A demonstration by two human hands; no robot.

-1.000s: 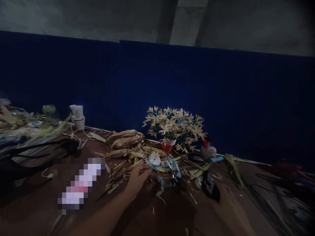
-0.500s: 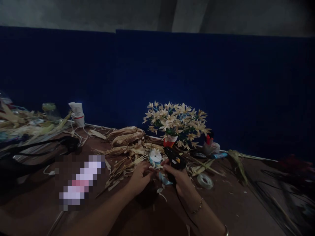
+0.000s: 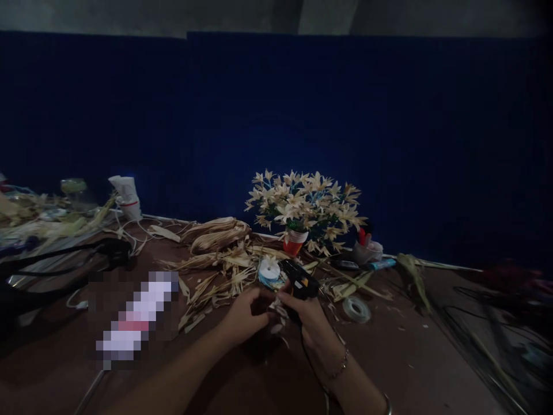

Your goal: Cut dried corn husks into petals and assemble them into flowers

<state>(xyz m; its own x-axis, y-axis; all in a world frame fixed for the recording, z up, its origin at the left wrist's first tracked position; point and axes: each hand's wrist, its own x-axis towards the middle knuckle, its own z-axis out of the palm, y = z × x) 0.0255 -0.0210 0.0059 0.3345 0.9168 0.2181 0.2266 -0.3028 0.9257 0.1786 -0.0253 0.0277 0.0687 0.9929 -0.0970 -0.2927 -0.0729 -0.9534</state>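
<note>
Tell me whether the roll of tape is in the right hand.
No, the right hand holds a black tool, while the roll of tape lies on the table.

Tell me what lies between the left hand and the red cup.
In the head view, a white spool lies between the left hand and the red cup, dry husks behind and left of it, the black tool to its right.

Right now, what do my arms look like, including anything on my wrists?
The left forearm and right forearm show no sleeves, and neither the left grip nor the right grip wears a glove. A thin, beaded-looking bracelet circles the right wrist; a shiny bangle shows farther up that arm. No jewellery shows on the left.
</note>
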